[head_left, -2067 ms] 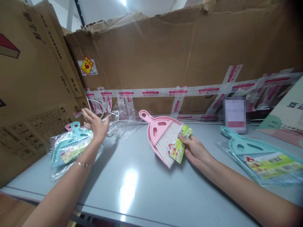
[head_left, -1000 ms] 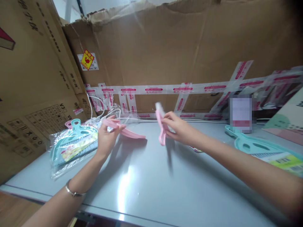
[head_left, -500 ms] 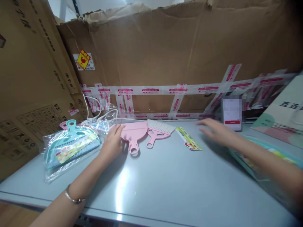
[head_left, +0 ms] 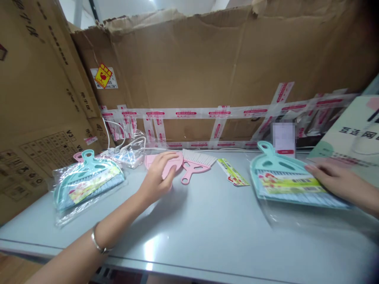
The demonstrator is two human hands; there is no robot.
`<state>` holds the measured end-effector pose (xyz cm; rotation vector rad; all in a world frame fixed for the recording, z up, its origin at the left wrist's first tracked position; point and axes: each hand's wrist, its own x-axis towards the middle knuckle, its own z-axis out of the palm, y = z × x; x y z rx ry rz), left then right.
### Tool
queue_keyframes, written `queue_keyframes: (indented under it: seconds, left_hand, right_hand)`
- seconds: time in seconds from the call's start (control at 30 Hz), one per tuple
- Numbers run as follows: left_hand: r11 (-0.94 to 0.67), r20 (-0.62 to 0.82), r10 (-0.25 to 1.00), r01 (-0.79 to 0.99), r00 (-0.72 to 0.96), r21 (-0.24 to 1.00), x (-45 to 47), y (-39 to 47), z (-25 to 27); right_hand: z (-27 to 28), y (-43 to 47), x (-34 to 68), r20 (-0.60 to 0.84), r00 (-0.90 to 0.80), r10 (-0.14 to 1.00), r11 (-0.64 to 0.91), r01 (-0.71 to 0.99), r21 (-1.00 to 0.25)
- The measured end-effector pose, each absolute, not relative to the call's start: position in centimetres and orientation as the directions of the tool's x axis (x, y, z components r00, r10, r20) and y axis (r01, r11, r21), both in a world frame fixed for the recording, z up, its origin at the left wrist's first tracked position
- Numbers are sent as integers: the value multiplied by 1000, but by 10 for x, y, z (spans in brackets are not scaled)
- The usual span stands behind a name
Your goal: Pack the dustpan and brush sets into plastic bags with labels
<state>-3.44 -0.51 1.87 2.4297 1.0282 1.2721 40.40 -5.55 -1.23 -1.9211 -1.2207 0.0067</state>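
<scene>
My left hand (head_left: 158,175) is over the pink dustpan (head_left: 177,156), its fingers stretched and the thumb apart. It hides the dustpan's handle, and whether it touches the pan I cannot tell. Just right of the pan lies a pink brush (head_left: 197,165) with white bristles. My right hand (head_left: 331,179) grips the right side of a teal dustpan and brush set (head_left: 284,169) in a clear bag, thumb on top. A yellow-green card label (head_left: 233,172) lies between the brush and that set.
Another bagged teal dustpan set (head_left: 89,181) lies at the left, a pink handle behind it. White cables and a power strip (head_left: 127,156) are at the back. A phone (head_left: 284,138) leans against the large carton (head_left: 177,71). A printed board (head_left: 352,134) stands at the right.
My right hand has moved right onto the teal set, which now sits further left and fully in view. My left hand has shifted right, over the pink dustpan's handle.
</scene>
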Motion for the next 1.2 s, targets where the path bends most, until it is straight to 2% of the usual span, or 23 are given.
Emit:
queue_keyframes:
  seconds: [0.07, 0.17, 0.23, 0.27, 0.43, 0.63, 0.7, 0.8, 0.83, 0.87, 0.9, 0.97, 1.03, 1.1, 1.2]
  left_hand:
    - [-659, 494, 750, 420, 440, 624, -12, 5, 28]
    - [-337, 179, 869, 287, 461, 897, 20, 34, 41]
    - [-165, 39, 864, 209, 503, 964, 34, 53, 44]
    - [-152, 36, 863, 191, 505, 970, 37, 60, 44]
    - [-274, 201, 911, 164, 361, 948, 37, 69, 21]
    - [-187, 182, 960, 3, 214, 982, 35, 59, 11]
    - [-181, 183, 975, -28, 126, 983, 28, 62, 14]
    - [-219, 220, 976, -39, 11, 975, 14, 68, 15]
    - [-246, 246, 969, -39, -15, 968, 10, 70, 14]
    - [-272, 271, 962, -44, -40, 961, 8, 71, 13]
    - [-294, 291, 955, -52, -62, 954, 6, 71, 12]
    - [-322, 316, 945, -65, -83, 945, 7, 70, 11]
    - [-365, 360, 928, -51, -91, 929, 8, 68, 13]
    - [-426, 422, 900, -20, -108, 905, 8, 65, 18]
    - [-457, 448, 879, -21, -164, 889, 6, 66, 27]
  right_hand:
    - [8, -45, 366, 345, 450, 824, -145, 755, -640]
    - [27, -24, 309, 311, 295, 904, -33, 771, -636]
    - [30, -10, 277, 323, 202, 925, 50, 778, -627]
    - [30, -4, 265, 340, 166, 926, 88, 780, -620]
    - [21, 31, 225, 421, 70, 904, 207, 791, -575]
    - [33, 64, 193, 458, -1, 889, 301, 755, -583]
    - [38, 59, 196, 560, 53, 827, 334, 756, -564]
    - [33, 36, 210, 738, 286, 611, 393, 700, -597]
    - [28, 26, 214, 705, 380, 599, 390, 630, -671]
    - [21, 16, 216, 601, 466, 649, 355, 513, -781]
    - [13, 7, 216, 434, 503, 748, 276, 359, -892]
    - [0, -8, 209, 117, 390, 914, 107, 49, -993]
    - [-8, -18, 199, -30, 220, 975, 10, -180, -984]
    - [-10, -23, 191, -80, 136, 988, -29, -343, -939]
    - [-8, -26, 186, -133, 74, 988, -80, -491, -868]
